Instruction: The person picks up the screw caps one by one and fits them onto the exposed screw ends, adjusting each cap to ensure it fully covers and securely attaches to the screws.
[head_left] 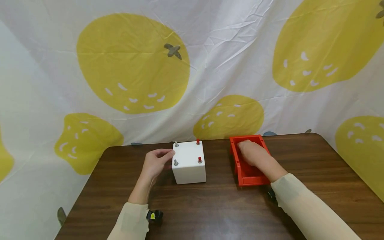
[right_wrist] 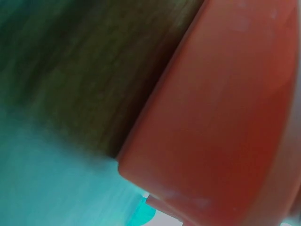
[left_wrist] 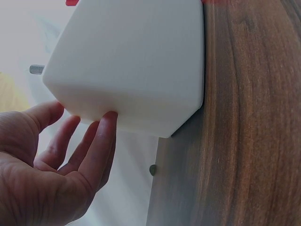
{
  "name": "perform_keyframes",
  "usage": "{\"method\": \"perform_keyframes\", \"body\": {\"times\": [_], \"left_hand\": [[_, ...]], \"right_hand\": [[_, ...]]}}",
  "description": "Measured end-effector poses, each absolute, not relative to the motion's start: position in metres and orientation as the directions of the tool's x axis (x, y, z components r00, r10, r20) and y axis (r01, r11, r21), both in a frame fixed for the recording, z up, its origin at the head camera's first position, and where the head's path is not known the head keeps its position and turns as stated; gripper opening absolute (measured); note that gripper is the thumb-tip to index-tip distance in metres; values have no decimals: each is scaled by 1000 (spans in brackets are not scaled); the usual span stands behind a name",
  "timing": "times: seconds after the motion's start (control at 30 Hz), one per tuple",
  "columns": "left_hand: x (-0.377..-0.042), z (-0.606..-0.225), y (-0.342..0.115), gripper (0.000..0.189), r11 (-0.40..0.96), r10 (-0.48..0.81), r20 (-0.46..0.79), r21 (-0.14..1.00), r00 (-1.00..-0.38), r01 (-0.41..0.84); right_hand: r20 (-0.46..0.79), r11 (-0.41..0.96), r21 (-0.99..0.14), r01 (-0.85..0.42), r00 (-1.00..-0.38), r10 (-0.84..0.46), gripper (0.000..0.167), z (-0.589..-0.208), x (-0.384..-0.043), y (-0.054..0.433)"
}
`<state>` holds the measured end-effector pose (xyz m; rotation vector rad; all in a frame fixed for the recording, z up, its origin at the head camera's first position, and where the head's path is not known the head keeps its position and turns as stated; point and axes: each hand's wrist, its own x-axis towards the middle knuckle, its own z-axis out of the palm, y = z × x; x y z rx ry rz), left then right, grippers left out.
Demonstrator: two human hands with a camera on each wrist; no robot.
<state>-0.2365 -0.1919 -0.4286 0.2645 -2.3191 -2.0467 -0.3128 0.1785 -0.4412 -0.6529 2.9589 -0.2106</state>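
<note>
"So, where do things stand?"

"The white box (head_left: pixel 188 154) sits on the table (head_left: pixel 210 206), left of the red bin (head_left: pixel 253 181); the left hand (head_left: pixel 154 163) rests its thumb and loosely spread fingertips against its side."

"And the right hand (head_left: pixel 255 155)?"

"It is inside the bin; whether it pinches anything cannot be told. Ideally, the left steadies the box lightly, and the right avoids nudging the bin."
</note>
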Motion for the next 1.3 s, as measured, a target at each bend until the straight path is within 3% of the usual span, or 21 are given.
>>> {"method": "perform_keyframes", "body": {"times": [1.3], "left_hand": [[-235, -428, -191, 29, 124, -131, -64, 989, -989, -80]], "right_hand": [[-71, 865, -237, -442, -880, -469, 8, -440, -310, 180]]}}
